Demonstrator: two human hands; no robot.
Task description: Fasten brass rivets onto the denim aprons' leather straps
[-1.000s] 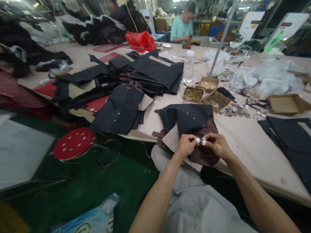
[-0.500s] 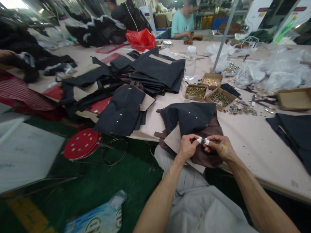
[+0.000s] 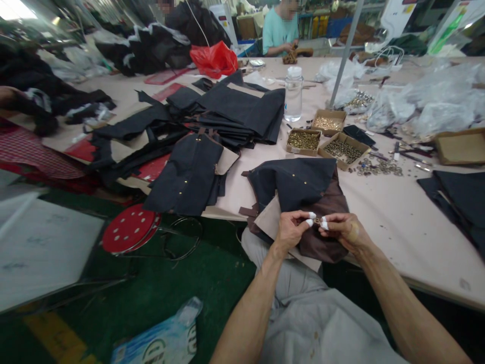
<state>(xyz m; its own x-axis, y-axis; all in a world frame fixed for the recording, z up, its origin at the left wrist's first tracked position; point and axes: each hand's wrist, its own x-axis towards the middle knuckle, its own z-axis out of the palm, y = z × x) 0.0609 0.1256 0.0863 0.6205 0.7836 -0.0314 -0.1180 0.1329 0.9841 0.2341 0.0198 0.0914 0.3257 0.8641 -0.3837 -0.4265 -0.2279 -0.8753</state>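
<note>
My left hand [image 3: 291, 228] and my right hand [image 3: 341, 230] meet at the table's front edge, fingertips wrapped in white tape. Both pinch a small brass-coloured metal fitting [image 3: 317, 221] between them. Right under the hands lies a dark navy and brown fabric piece [image 3: 299, 189] with small brass studs, hanging partly over the edge. Three open cardboard boxes of brass hardware [image 3: 303, 141] stand just beyond it.
A pile of dark fabric pieces [image 3: 212, 121] covers the table's left half. A clear plastic bottle [image 3: 293, 98] stands behind the boxes, beside a slanted metal pole [image 3: 343, 55]. Loose metal rings [image 3: 375, 167] and plastic bags [image 3: 435, 111] lie right. A red stool [image 3: 131, 230] stands below. Two people sit far back.
The hands have drawn slightly apart, so the small brass fitting now shows between the taped fingertips. The view has shifted a little; the fabric has stayed put.
</note>
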